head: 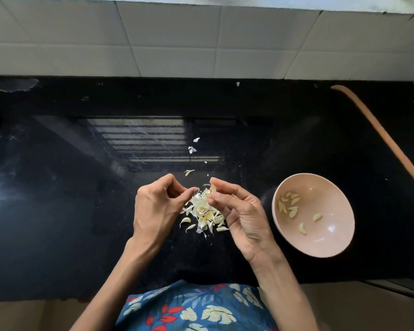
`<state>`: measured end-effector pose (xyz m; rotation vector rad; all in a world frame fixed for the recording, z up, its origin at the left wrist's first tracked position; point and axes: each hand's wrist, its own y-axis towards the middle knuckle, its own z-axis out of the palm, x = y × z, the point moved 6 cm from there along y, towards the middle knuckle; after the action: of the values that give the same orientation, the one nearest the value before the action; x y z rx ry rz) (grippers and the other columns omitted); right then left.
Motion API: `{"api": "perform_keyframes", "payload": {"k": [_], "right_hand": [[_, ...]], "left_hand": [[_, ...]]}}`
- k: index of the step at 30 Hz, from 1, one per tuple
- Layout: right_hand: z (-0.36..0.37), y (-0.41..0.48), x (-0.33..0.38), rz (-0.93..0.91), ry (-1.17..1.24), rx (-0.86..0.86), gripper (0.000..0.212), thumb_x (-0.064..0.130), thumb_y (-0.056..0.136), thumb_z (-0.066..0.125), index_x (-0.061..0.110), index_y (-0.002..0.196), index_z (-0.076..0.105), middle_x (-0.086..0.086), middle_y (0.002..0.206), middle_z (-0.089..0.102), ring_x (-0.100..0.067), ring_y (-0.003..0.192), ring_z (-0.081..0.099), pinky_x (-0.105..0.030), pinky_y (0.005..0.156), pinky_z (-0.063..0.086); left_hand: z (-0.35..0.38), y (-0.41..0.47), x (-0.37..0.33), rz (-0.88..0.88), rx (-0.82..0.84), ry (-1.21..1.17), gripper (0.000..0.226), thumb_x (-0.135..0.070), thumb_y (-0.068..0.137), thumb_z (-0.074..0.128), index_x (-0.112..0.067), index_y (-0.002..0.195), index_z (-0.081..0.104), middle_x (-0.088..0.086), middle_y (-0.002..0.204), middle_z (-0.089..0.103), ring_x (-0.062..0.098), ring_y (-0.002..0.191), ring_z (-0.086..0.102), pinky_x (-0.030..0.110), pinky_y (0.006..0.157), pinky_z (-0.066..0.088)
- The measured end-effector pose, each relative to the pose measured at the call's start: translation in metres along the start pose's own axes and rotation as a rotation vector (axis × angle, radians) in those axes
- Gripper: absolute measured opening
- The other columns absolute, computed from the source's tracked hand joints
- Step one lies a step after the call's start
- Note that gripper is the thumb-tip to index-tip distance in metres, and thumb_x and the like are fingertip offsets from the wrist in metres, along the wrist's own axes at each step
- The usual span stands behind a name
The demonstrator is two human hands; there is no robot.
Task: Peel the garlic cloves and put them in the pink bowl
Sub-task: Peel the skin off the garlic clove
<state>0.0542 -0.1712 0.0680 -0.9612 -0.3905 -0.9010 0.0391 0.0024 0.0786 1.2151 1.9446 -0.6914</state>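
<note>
My right hand [239,211] pinches a small garlic clove [213,188] between thumb and forefinger, just above the counter. My left hand [158,206] is close beside it with fingers curled, its fingertips at a scrap of papery skin [196,192] by the clove. Below both hands lies a heap of garlic skins and unpeeled cloves [204,216] on the black counter. The pink bowl [332,237] stands to the right of my right hand, with several peeled cloves [288,205] inside it.
Loose skin scraps [192,149] lie farther back on the black counter [81,187]. An orange hose [380,137] curves along the right side. A white tiled wall [201,44] rises behind. The counter's front edge runs just before my patterned clothing [196,309].
</note>
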Motion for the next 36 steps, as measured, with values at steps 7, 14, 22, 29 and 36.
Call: {"api": "perform_keyframes", "payload": {"k": [7, 14, 22, 29, 36], "right_hand": [[-0.003, -0.003, 0.009, -0.164, -0.256, -0.065, 0.022, -0.007, 0.07, 0.078, 0.0, 0.091, 0.076, -0.013, 0.086, 0.074, -0.019, 0.079, 0.069, -0.024, 0.071, 0.055], [0.0, -0.005, 0.014, -0.238, -0.304, -0.074, 0.012, -0.01, 0.072, 0.076, -0.001, 0.081, 0.076, -0.019, 0.085, 0.075, -0.022, 0.07, 0.069, -0.026, 0.068, 0.055], [0.002, -0.001, 0.004, -0.058, -0.05, -0.054, 0.01, -0.005, 0.064, 0.072, 0.003, 0.069, 0.075, -0.015, 0.071, 0.071, -0.017, 0.056, 0.065, -0.022, 0.061, 0.056], [-0.002, -0.006, 0.013, -0.309, -0.325, -0.238, 0.015, -0.013, 0.073, 0.075, 0.002, 0.074, 0.074, -0.009, 0.074, 0.075, -0.013, 0.063, 0.066, -0.02, 0.063, 0.053], [-0.014, -0.001, 0.018, -0.259, -0.147, -0.254, 0.01, -0.011, 0.076, 0.073, -0.002, 0.081, 0.075, -0.016, 0.078, 0.073, -0.018, 0.062, 0.065, -0.023, 0.065, 0.056]], "left_hand": [[0.015, -0.007, -0.013, -0.125, 0.324, -0.442, 0.02, -0.039, 0.086, 0.069, -0.021, 0.093, 0.074, 0.0, 0.085, 0.075, 0.017, 0.076, 0.072, 0.031, 0.067, 0.058], [0.021, -0.009, -0.013, -0.232, 0.405, -0.691, 0.02, -0.021, 0.079, 0.073, -0.003, 0.087, 0.074, 0.011, 0.082, 0.075, 0.02, 0.072, 0.07, 0.025, 0.066, 0.058], [0.026, -0.012, -0.015, -0.229, 0.43, -0.769, 0.019, -0.02, 0.08, 0.069, -0.004, 0.09, 0.072, 0.008, 0.084, 0.073, 0.02, 0.075, 0.069, 0.026, 0.067, 0.059], [0.011, -0.016, -0.023, 0.132, 0.051, -0.207, 0.008, -0.021, 0.087, 0.075, -0.016, 0.085, 0.07, -0.005, 0.078, 0.072, 0.012, 0.07, 0.072, 0.028, 0.064, 0.058], [0.003, -0.008, -0.003, -0.139, 0.088, -0.428, 0.011, -0.018, 0.096, 0.064, -0.01, 0.093, 0.071, 0.006, 0.079, 0.075, 0.017, 0.073, 0.075, 0.032, 0.071, 0.062]]}}
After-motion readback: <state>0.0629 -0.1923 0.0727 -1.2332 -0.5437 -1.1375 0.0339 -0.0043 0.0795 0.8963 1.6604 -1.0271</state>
